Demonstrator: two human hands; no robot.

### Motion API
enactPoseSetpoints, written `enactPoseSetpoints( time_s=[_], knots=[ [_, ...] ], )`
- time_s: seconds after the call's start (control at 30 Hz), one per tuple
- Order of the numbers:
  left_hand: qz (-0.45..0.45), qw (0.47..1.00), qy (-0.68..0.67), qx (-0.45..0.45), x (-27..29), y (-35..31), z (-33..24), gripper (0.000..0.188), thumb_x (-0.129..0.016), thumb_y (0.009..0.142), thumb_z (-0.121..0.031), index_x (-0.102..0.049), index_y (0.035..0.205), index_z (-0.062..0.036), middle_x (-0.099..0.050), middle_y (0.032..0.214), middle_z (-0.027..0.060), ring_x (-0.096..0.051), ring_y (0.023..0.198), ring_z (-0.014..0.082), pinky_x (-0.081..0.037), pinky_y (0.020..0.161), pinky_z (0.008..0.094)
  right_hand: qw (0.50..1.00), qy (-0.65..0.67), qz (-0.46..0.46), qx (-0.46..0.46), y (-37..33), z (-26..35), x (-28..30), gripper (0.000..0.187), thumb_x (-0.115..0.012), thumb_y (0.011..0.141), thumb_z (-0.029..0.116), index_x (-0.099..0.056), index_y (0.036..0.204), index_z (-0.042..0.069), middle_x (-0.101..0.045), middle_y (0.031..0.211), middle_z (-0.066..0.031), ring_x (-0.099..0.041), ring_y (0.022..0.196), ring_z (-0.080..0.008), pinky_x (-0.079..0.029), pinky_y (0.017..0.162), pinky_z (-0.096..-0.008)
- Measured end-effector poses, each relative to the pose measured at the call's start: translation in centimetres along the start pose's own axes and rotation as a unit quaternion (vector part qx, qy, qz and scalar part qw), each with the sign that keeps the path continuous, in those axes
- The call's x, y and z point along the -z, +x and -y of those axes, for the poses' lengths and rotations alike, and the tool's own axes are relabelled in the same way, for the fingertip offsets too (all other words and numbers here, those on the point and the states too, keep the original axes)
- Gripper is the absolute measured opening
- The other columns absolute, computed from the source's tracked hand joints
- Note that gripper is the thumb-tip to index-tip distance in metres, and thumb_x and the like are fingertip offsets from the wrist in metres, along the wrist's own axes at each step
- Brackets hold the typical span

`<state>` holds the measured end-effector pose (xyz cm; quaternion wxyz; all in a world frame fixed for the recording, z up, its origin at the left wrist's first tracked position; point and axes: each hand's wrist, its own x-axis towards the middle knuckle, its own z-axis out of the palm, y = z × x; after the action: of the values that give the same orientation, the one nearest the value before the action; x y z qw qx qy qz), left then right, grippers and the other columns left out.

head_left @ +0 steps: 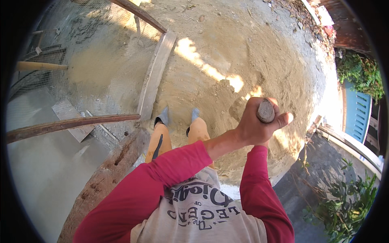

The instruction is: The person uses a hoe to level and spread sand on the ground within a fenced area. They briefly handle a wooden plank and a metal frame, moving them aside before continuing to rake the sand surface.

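My left hand (pixel 252 120) is closed around the rounded end of a wooden handle (pixel 266 111), which I see nearly end-on. Its thumb stretches to the right past the handle's tip. What the handle belongs to is hidden beneath my hands. Below the left hand, only a little of my right hand (pixel 261 143) shows, at the end of its red sleeve; its fingers are covered. Brownish sand (pixel 227 44) lies under and around both hands, and my feet stand in it. Left of my legs is a large wooden-framed wire mesh screen (pixel 159 73).
A rough log (pixel 115 170) lies at lower left beside a smooth grey surface (pixel 36 170). A loose board (pixel 71 117) shows behind the mesh. On the right are a leafy plant (pixel 344 206), dark paving (pixel 296 194) and a blue slatted panel (pixel 356 111).
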<state>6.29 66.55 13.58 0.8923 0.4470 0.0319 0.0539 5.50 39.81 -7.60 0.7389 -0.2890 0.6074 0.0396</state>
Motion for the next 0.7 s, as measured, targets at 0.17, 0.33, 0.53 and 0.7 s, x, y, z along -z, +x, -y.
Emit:
enactPoseSetpoints(
  time_s=[0.17, 0.33, 0.53, 0.7],
  knots=[
    [-0.002, 0.999, -0.042, -0.026, 18.9, -1.1, -16.7, 0.027, -0.076, 0.089, -0.012, -0.057, 0.072, -0.0030, -0.058, 0.063, 0.0007, -0.050, 0.055, 0.0068, -0.040, 0.051, 0.0251, 0.994, -0.097, -0.012, -0.040, 5.7, -16.5, -9.7, 0.005, -0.059, 0.091, 0.003, -0.054, 0.090, 0.007, -0.062, 0.084, -0.0065, -0.068, 0.079, -0.0222, -0.056, 0.064, -0.0391],
    [0.021, 0.955, 0.125, -0.267, 33.9, -16.2, -38.4, 0.028, -0.065, 0.093, -0.025, -0.046, 0.075, -0.0139, -0.050, 0.063, 0.0027, -0.051, 0.063, 0.0181, -0.045, 0.072, 0.0385, 0.940, -0.238, 0.206, -0.128, -16.1, -42.0, -29.0, 0.008, -0.056, 0.089, -0.002, -0.051, 0.092, 0.004, -0.057, 0.079, -0.0081, -0.058, 0.067, -0.0235, -0.056, 0.065, -0.0398],
    [-0.225, 0.825, 0.184, -0.485, 35.1, -34.1, -40.9, 0.029, -0.078, 0.087, -0.032, -0.055, 0.093, -0.0151, -0.059, 0.094, 0.0033, -0.059, 0.095, 0.0175, -0.036, 0.104, 0.0365, 0.802, -0.223, 0.540, -0.122, -40.4, -51.7, -38.9, 0.011, -0.059, 0.093, 0.004, -0.051, 0.099, 0.000, -0.057, 0.077, -0.0139, -0.058, 0.070, -0.0260, -0.054, 0.068, -0.0418],
    [-0.470, 0.784, -0.010, -0.406, 39.2, -40.7, -30.5, 0.075, -0.088, 0.077, -0.022, -0.043, 0.135, -0.0096, -0.055, 0.119, 0.0060, -0.055, 0.118, 0.0229, -0.043, 0.108, 0.0427, 0.729, -0.187, 0.652, -0.094, -47.4, -47.9, -40.4, 0.010, -0.060, 0.093, 0.009, -0.053, 0.093, 0.003, -0.056, 0.073, -0.0071, -0.056, 0.065, -0.0202, -0.050, 0.067, -0.0381]
  ],
)
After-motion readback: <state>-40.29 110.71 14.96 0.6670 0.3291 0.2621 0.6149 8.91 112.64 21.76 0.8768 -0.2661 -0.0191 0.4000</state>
